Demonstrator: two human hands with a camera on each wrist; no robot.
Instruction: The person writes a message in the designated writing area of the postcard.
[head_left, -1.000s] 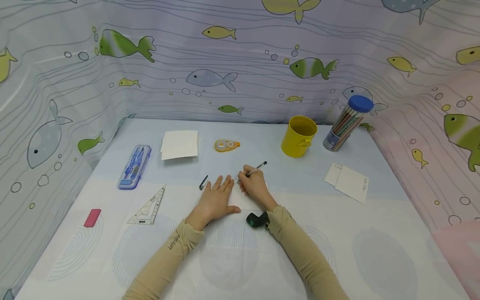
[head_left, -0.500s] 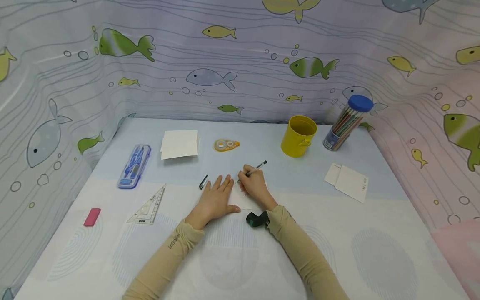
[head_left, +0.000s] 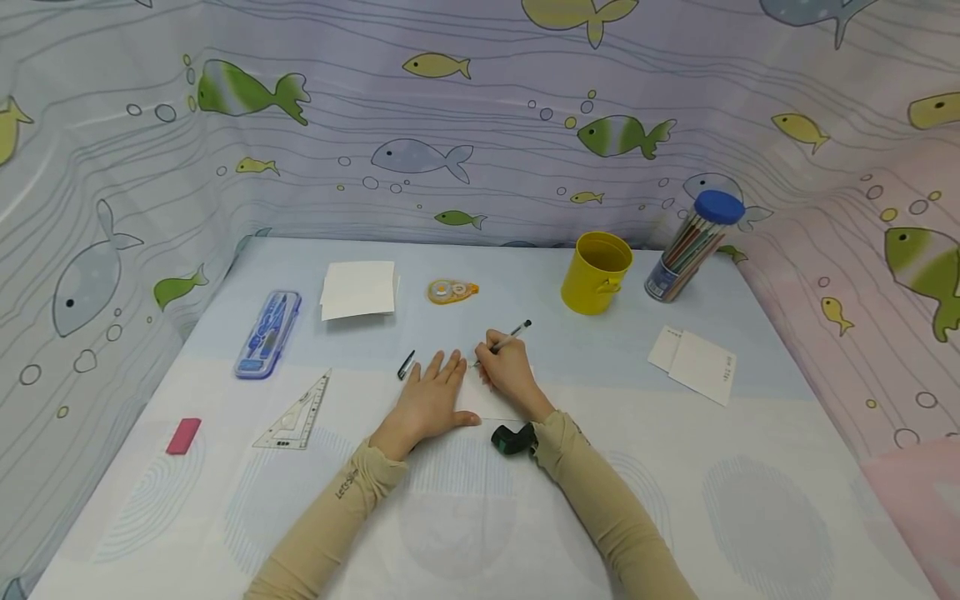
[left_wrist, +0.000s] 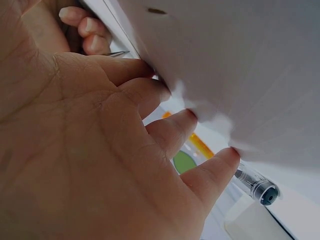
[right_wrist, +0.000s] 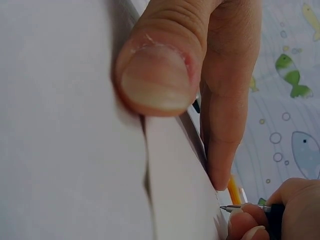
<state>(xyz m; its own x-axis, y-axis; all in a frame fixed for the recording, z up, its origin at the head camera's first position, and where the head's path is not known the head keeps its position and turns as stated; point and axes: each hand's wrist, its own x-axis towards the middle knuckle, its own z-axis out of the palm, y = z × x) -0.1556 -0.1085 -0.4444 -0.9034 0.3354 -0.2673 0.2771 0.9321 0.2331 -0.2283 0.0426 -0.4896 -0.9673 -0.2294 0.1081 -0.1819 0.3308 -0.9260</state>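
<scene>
My right hand (head_left: 513, 373) pinches a pen (head_left: 517, 332) with a clear barrel and dark grip. Its metal tip (right_wrist: 231, 207) meets the upper part of a white sheet of paper (head_left: 491, 406) in the right wrist view. Flat on the table, my left hand (head_left: 429, 403) spreads its fingers along the sheet's left side, its thumb (right_wrist: 159, 80) pressing the lower edge. Both hands cover much of the paper, and any writing there is hidden. Just left of the left fingertips lies a clear pen cap (head_left: 406, 365) with a dark end. By the right cuff sits a dark green curved object (head_left: 513, 440).
Behind are stacked white paper (head_left: 358, 289), orange correction tape (head_left: 452, 291), a yellow bucket (head_left: 596, 273) and a blue-lidded pencil jar (head_left: 693, 246). Left lie a blue case (head_left: 268, 333), a set square (head_left: 296, 414) and a pink eraser (head_left: 183, 436). Written cards (head_left: 705, 367) lie right.
The pen's upper end has tipped very slightly left in my right hand. My left hand and the things on the table keep their places.
</scene>
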